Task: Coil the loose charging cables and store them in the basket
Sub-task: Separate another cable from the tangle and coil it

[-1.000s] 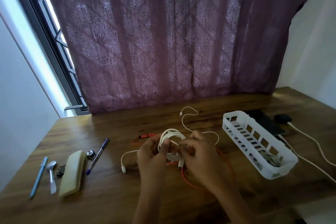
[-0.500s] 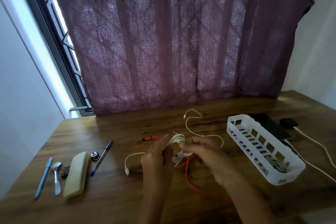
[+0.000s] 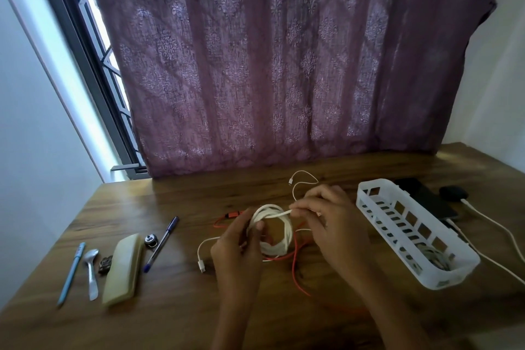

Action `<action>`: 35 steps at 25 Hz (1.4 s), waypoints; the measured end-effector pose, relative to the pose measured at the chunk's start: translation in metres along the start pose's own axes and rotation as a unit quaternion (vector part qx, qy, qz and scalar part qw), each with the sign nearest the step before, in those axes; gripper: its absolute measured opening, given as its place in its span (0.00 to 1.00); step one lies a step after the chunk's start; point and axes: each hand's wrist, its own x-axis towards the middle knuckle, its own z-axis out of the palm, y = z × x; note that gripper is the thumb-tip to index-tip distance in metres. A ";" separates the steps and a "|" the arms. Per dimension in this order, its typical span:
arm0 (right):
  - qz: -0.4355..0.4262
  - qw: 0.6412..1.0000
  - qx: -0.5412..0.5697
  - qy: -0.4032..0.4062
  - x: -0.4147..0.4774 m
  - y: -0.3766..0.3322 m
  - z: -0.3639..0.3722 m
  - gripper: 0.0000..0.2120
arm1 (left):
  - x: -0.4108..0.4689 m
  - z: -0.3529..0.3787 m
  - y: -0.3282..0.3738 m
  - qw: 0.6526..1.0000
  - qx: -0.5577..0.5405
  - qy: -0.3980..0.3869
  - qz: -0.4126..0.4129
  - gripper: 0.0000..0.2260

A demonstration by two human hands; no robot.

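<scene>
White cable (image 3: 287,236), wound into a loose ring of several turns, sits between both hands just above the table (image 3: 147,321). The left hand (image 3: 237,256) grips the ring's left side, with the thumb laid over the strands. The right hand (image 3: 333,224) pinches the cable's free end between thumb and forefinger, and that end runs leftward across the top of the ring. The hands are apart, one on each side of the ring, each clamped on the same cable.

An orange cable (image 3: 295,267) lies loose on the table under the ring and trails toward the near edge. A thin cable (image 3: 305,176), also white, loops on the table behind the right hand. A plug (image 3: 202,266) on a white lead lies left of the left hand (whether it belongs to the ring, I cannot tell).

The basket (image 3: 460,275), white and slotted, stands to the right of the hands, apart from the ring, with a coil (image 3: 434,260) already in its near end. Beyond it lie a dark phone (image 3: 426,197) and a black charger (image 3: 453,193), with white leads (image 3: 497,229) running off to the right.

On the left of the table lie a pen (image 3: 161,243), a case (image 3: 123,267), a spoon (image 3: 91,270) and a blue pen (image 3: 71,273). A purple curtain (image 3: 284,65) hangs behind the table.
</scene>
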 end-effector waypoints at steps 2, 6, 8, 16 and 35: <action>-0.031 0.999 -0.020 0.024 0.000 0.008 0.003 0.07 | -0.001 0.001 0.003 0.988 -0.124 -0.033 -0.087 0.10; 0.045 0.994 0.066 0.075 -0.007 0.007 0.011 0.08 | -0.004 0.002 0.020 0.927 -0.308 -0.067 -0.201 0.10; 0.146 0.975 0.152 0.064 -0.011 0.001 0.014 0.08 | -0.005 0.002 0.023 0.913 -0.334 -0.068 -0.224 0.09; 0.324 0.871 0.366 -0.053 -0.016 -0.021 0.005 0.05 | -0.007 0.002 0.018 0.942 -0.277 0.004 -0.190 0.08; 0.429 0.774 0.454 -0.107 -0.013 -0.014 -0.005 0.10 | 0.002 -0.002 0.016 0.929 -0.283 -0.085 -0.221 0.09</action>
